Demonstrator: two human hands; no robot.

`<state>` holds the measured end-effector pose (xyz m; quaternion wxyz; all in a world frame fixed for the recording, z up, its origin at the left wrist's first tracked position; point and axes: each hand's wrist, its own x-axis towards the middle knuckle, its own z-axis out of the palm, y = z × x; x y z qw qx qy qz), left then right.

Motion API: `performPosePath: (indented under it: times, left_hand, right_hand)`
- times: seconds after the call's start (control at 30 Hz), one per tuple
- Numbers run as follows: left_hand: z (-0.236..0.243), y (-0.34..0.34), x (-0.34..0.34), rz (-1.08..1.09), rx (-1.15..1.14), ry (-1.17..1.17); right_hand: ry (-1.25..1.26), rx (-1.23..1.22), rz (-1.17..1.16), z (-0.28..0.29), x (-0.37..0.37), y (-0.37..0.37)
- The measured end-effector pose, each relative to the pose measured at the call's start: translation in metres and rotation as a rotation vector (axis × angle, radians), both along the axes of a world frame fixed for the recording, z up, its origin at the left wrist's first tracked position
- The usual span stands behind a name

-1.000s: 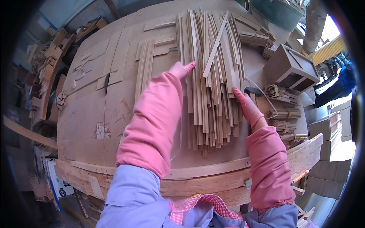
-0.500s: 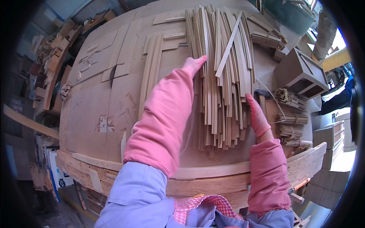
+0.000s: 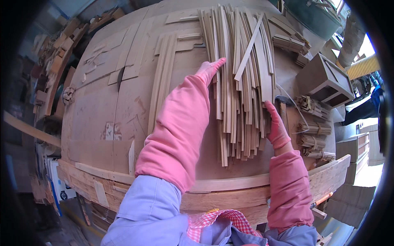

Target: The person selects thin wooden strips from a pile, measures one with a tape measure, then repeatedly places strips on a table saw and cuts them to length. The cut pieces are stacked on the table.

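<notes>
A large pile of long, pale wooden strips [image 3: 246,94] lies lengthwise on the worktable [image 3: 94,102], with one strip crossing it at a slant. My left hand [image 3: 211,67] touches the pile's upper left side, its leading finger stretched out along the strips and some fingers hidden. My right hand [image 3: 277,127] rests against the lower right side, fingers stretched out. Both wear pinkish coverings. A narrower group of strips [image 3: 162,86] lies left of the pile. A dark metal object [image 3: 283,99] and a thin pale cord [image 3: 298,104] lie near my right hand.
Tied strip bundles [image 3: 314,128] and a box-like wooden carcass [image 3: 324,82] stand at the right. Flat boards [image 3: 123,49] lie at the back left. A timber beam [image 3: 225,201] runs along the near edge. Offcuts [image 3: 61,45] fill a side shelf; a yellow hose [image 3: 361,65] hangs at the right.
The view shifted, moving the pile and table rightward and slightly up in the picture. My left hand reaches a little farther forward; both hands stay against the pile's sides.
</notes>
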<state>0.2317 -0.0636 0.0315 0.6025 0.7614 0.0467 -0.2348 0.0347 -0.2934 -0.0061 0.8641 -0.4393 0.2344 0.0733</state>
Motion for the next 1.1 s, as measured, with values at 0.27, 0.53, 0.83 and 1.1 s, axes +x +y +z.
performPosePath:
  times: [0.27,0.53,0.83,1.1]
  left_hand:
    - [-0.003,-0.038,-0.002,-0.142,0.317,-0.163]
    - [-0.004,-0.056,-0.006,-0.125,0.342,-0.179]
    - [-0.029,-0.046,0.001,0.016,0.029,-0.349]
    - [-0.027,-0.036,0.016,0.033,-0.119,-0.330]
  right_hand:
    - [0.039,-0.034,0.074,0.009,-0.002,-0.026]
    - [-0.104,-0.197,-0.091,-0.037,-0.010,-0.014]
    - [-0.132,-0.340,-0.146,-0.033,-0.013,0.014]
    - [-0.264,-0.702,0.013,-0.016,0.046,0.000]
